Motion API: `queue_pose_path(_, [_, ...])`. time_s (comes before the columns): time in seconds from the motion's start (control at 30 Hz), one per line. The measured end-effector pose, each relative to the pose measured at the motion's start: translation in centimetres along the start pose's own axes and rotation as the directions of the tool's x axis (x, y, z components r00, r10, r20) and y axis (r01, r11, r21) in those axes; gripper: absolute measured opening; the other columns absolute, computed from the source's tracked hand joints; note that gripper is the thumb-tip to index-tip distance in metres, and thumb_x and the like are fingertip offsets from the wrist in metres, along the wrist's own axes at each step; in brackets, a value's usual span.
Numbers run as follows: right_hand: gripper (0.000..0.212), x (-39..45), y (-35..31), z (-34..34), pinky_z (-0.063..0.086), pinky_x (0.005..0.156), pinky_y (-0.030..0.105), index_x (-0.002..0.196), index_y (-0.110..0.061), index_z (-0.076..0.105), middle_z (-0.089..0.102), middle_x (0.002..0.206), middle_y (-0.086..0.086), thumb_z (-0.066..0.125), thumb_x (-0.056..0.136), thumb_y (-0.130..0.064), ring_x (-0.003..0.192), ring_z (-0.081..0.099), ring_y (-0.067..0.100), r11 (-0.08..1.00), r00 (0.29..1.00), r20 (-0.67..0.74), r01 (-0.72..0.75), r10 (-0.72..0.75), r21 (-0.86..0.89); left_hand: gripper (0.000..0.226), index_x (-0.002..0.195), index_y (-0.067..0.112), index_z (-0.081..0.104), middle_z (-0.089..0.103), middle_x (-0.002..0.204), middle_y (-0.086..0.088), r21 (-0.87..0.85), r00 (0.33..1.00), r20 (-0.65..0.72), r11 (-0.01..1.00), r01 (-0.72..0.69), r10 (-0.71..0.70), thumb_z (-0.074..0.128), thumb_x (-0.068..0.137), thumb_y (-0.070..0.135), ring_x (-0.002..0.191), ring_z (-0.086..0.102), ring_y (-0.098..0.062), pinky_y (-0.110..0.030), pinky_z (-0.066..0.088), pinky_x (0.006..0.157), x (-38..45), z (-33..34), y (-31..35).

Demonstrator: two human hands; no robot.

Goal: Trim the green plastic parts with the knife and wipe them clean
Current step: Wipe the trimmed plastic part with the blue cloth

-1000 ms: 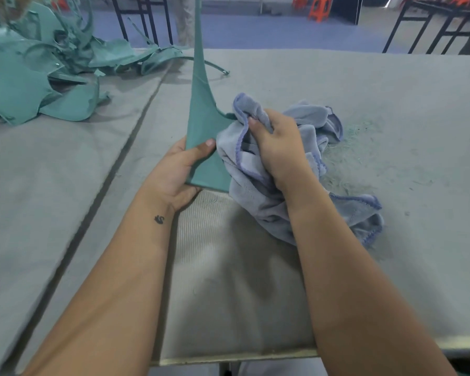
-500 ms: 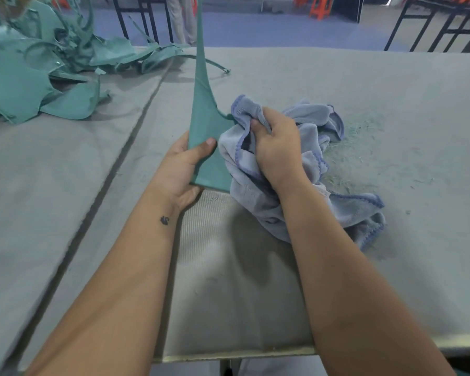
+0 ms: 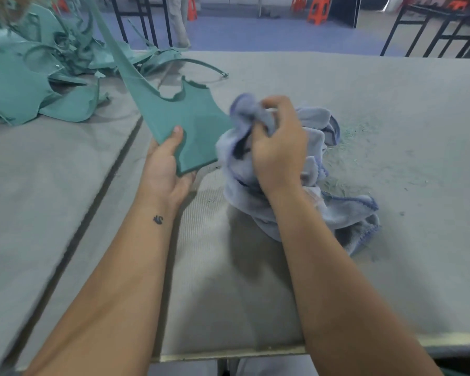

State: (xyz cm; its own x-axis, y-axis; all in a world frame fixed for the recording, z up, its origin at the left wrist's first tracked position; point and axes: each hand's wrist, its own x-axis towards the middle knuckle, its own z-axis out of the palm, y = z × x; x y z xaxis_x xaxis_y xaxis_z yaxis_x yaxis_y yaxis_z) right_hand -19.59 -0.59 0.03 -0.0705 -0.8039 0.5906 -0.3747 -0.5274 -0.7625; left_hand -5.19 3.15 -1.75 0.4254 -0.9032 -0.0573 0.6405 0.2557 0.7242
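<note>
A flat green plastic part (image 3: 185,123) with a long tapering point is tilted up to the left above the grey table. My left hand (image 3: 166,169) grips its near corner, thumb on top and fingers underneath. Just to its right, my right hand (image 3: 278,150) clutches a bunched pale blue cloth (image 3: 304,185), whose loose end trails on the table. The cloth's edge meets the part's right side. No knife is in view.
A pile of green plastic parts (image 3: 36,74) fills the far left of the table (image 3: 391,267). Green shavings (image 3: 364,147) lie right of the cloth. A dark seam (image 3: 98,194) runs diagonally across the table covering. Black table frames and orange stools stand beyond.
My left hand has tipped the green part from standing nearly upright to leaning left, showing its broad face. My right hand with the cloth has come off that face and now sits at its right edge.
</note>
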Motion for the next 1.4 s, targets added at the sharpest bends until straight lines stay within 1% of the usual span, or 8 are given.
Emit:
queue_pose_path(0.3, [0.019,-2.3,-1.2,3.4,0.051,0.069,0.042,0.09,-0.006,0.072,0.072,0.082,0.009,0.055,0.082,-0.012,0.078,0.065,0.027,0.981,0.756,0.642,0.19,-0.13,-0.025,0.051,0.141,0.002,0.046,0.051,0.142,-0.02,0.089,0.991,-0.079,0.99,0.114,-0.107,0.035,0.105,0.036,0.128,0.051,-0.035,-0.048,0.042,0.107,0.5,-0.2,-0.2])
queue_pose_path(0.5, [0.038,-1.4,0.1,4.0,0.028,0.113,0.037,0.136,-0.021,0.054,0.047,0.146,-0.002,0.044,0.1,-0.029,0.139,0.034,0.013,0.988,0.795,0.606,0.062,0.035,-0.138,0.048,0.142,-0.001,0.044,0.052,0.141,-0.018,-0.082,0.997,-0.025,0.994,0.067,-0.07,0.031,0.107,0.029,0.129,0.051,-0.032,-0.045,0.038,0.112,0.4,0.0,0.1])
queue_pose_path(0.63, [0.035,-0.8,0.7,2.9,0.038,0.066,0.029,0.061,-0.017,0.054,0.053,0.059,-0.012,0.055,0.096,-0.022,0.062,0.047,0.006,0.982,0.917,0.368,-0.18,0.15,0.048,0.042,0.138,0.001,0.049,0.062,0.13,-0.016,-0.111,0.999,-0.053,0.994,0.001,-0.007,0.037,0.105,0.025,0.112,0.064,-0.03,-0.043,0.054,0.091,0.4,-0.4,0.4])
queue_pose_path(0.7, [0.023,-0.8,0.9,2.3,0.043,0.062,0.029,0.069,-0.014,0.056,0.057,0.063,-0.006,0.067,0.089,-0.02,0.061,0.051,0.009,0.959,0.938,0.268,-0.257,0.218,0.12,0.042,0.137,0.002,0.05,0.063,0.127,-0.016,-0.132,0.999,-0.047,0.991,0.005,-0.011,0.039,0.105,0.025,0.109,0.066,-0.03,-0.043,0.056,0.084,0.3,-0.4,0.3])
queue_pose_path(0.8, [0.023,-1.0,0.6,1.8,0.053,0.078,0.028,0.099,-0.007,0.059,0.066,0.094,0.004,0.072,0.085,-0.02,0.087,0.063,0.016,0.883,0.887,0.353,-0.397,0.299,0.25,0.041,0.137,0.001,0.05,0.064,0.125,-0.015,-0.121,0.998,0.02,0.991,0.062,-0.06,0.04,0.104,0.023,0.109,0.065,-0.029,-0.041,0.055,0.09,0.0,-0.2,-0.1])
queue_pose_path(1.1, [0.035,0.5,0.4,1.7,0.04,0.053,0.016,0.073,-0.02,0.055,0.057,0.069,-0.009,0.046,0.099,-0.042,0.062,0.052,0.001,0.676,0.75,0.206,-0.658,0.628,0.332,0.04,0.14,0.0,0.045,0.06,0.129,-0.019,-0.059,0.984,0.141,0.992,0.116,-0.106,0.04,0.102,0.01,0.108,0.064,-0.031,-0.045,0.054,0.092,-0.6,0.1,-0.8])
queue_pose_path(1.27, [0.033,0.9,0.8,1.5,0.052,0.093,0.043,0.113,-0.009,0.064,0.067,0.11,0.01,0.056,0.095,-0.034,0.103,0.063,0.027,0.488,0.679,0.326,-0.713,0.657,0.503,0.036,0.135,0.0,0.049,0.063,0.126,-0.018,-0.044,0.984,0.13,0.991,0.126,-0.12,0.04,0.102,0.009,0.105,0.066,-0.031,-0.045,0.056,0.088,0.0,-0.1,-0.6])
queue_pose_path(1.4, [0.024,0.0,1.6,1.5,0.054,0.079,0.028,0.106,-0.014,0.059,0.069,0.097,0.004,0.071,0.085,-0.016,0.09,0.066,0.013,0.844,0.861,0.415,-0.439,0.296,0.308,0.023,0.114,0.004,0.061,0.075,0.096,-0.009,0.016,0.987,0.109,0.993,0.117,-0.118,0.043,0.101,0.01,0.086,0.073,-0.023,-0.032,0.059,0.069,0.4,-0.7,-0.7])
